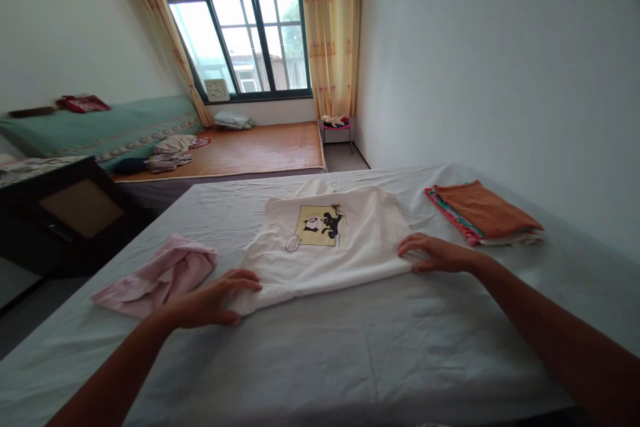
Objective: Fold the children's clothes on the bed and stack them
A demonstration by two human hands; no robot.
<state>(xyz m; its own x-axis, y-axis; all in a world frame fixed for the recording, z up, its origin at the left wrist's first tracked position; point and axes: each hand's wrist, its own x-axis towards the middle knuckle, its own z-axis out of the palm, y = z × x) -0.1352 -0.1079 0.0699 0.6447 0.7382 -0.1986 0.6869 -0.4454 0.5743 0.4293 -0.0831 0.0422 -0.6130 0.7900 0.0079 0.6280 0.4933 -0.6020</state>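
A white T-shirt (360, 227) with a yellow cartoon print lies spread on the sheet-covered bed in front of me, its near edge running between my hands. My left hand (215, 299) rests at the near left corner, fingertips on the cloth and thumb apart below them. At the near right corner, my right hand (433, 255) touches the shirt with spread, bent fingers. Both hands look open, though whether any cloth is pinched under the fingertips is hard to see. A crumpled pink garment (163, 273) lies just left of my left hand.
On the right stands a stack of folded clothes (487, 210), orange on top. Beyond the near bed's pale sheet (320, 360) is a second bed with a brown mat (260, 147) and some clothes. A dark cabinet (70, 213) stands left; a white wall (500, 80) bounds the right.
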